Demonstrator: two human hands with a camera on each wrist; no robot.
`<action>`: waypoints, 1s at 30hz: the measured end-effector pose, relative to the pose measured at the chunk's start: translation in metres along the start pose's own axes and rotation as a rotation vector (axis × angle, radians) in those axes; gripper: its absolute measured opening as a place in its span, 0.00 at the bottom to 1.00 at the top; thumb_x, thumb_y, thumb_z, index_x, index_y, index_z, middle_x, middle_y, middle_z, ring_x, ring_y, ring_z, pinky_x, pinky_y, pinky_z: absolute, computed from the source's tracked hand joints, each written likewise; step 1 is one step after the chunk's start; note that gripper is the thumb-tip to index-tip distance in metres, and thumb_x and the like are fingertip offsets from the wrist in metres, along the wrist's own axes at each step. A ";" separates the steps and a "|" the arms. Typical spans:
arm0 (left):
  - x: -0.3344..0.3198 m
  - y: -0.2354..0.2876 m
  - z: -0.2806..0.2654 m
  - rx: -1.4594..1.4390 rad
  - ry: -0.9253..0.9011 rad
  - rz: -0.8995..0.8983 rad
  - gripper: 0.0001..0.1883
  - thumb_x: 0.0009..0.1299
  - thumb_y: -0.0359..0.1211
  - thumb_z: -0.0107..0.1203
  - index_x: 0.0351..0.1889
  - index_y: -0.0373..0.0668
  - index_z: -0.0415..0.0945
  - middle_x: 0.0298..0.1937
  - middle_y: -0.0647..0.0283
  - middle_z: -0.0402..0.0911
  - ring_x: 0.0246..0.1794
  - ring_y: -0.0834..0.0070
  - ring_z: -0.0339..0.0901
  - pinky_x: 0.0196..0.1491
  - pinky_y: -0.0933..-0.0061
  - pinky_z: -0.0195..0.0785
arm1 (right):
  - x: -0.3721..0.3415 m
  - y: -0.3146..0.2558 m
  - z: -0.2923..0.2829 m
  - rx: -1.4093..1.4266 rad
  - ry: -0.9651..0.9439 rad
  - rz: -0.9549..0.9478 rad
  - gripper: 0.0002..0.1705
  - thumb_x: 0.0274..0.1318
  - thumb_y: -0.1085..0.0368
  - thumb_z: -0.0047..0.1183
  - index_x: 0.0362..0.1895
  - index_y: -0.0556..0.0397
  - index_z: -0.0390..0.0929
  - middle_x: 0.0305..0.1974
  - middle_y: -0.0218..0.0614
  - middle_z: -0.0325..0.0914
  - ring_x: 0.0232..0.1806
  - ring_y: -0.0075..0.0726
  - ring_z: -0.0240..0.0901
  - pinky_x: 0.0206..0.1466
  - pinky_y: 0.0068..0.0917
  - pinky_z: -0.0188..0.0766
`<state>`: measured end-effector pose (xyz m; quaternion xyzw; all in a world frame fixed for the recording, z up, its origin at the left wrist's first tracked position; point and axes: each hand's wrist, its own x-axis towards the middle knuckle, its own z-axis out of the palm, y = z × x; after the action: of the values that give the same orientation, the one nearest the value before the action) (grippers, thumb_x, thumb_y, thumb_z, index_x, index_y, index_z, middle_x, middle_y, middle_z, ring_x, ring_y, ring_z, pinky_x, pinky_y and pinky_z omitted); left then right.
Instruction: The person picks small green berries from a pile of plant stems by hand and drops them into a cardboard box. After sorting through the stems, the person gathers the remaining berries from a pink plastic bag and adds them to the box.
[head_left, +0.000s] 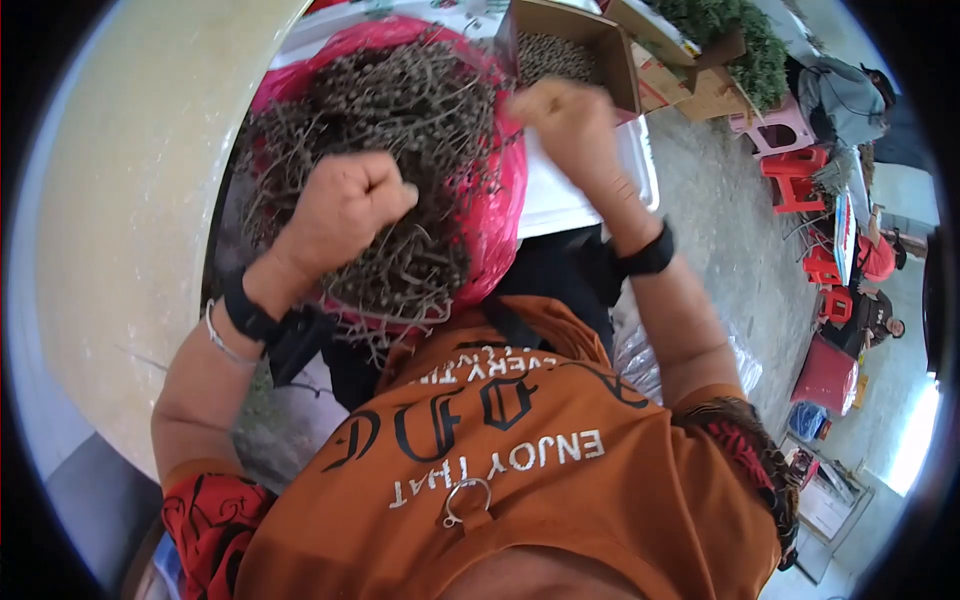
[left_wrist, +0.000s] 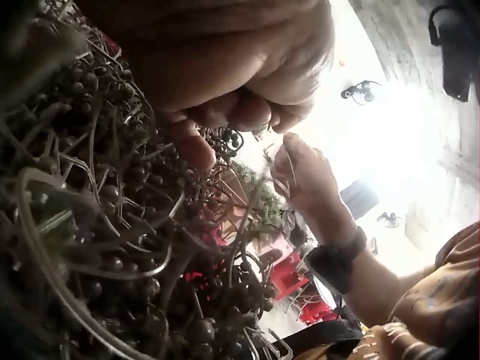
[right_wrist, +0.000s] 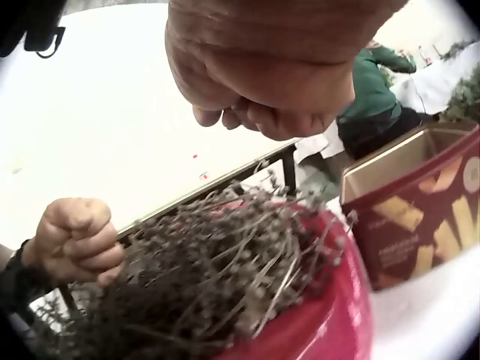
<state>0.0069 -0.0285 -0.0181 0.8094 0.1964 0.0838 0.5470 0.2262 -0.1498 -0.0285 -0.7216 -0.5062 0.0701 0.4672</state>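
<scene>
A large heap of dry, branching stems with small dark round berries (head_left: 400, 110) fills a pink plastic bag (head_left: 512, 190) in front of the person. Over the near left of the heap is the left hand (head_left: 345, 205), its fingers curled into a fist; berries show just past its fingertips in the left wrist view. The right hand (head_left: 570, 125), blurred, is raised at the bag's right side, beside a box of loose berries (head_left: 556, 58), fingers curled. A thin pale strand (left_wrist: 291, 169) overlaps the right hand in the left wrist view. I cannot tell whether either fist encloses something.
The berry box, dark red outside (right_wrist: 420, 225), stands on a white surface (head_left: 570, 205). A pale tabletop (head_left: 130, 200) lies at the left. Beyond are green plants (head_left: 755, 50), red stools (head_left: 795, 178) and people seated at the right. Clear plastic (head_left: 640, 355) lies by the person's right side.
</scene>
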 end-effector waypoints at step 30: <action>-0.008 -0.010 0.017 0.461 -0.310 0.740 0.15 0.47 0.36 0.64 0.18 0.42 0.67 0.27 0.65 0.67 0.32 0.68 0.65 0.36 0.70 0.59 | -0.091 -0.017 0.003 0.123 -0.722 0.255 0.05 0.43 0.73 0.56 0.29 0.58 0.78 0.22 0.27 0.75 0.25 0.17 0.69 0.29 0.19 0.67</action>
<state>0.0031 -0.0432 -0.0337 0.9286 -0.1763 0.1056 0.3090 0.1699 -0.2200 -0.0516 -0.6783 -0.5389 0.4073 0.2891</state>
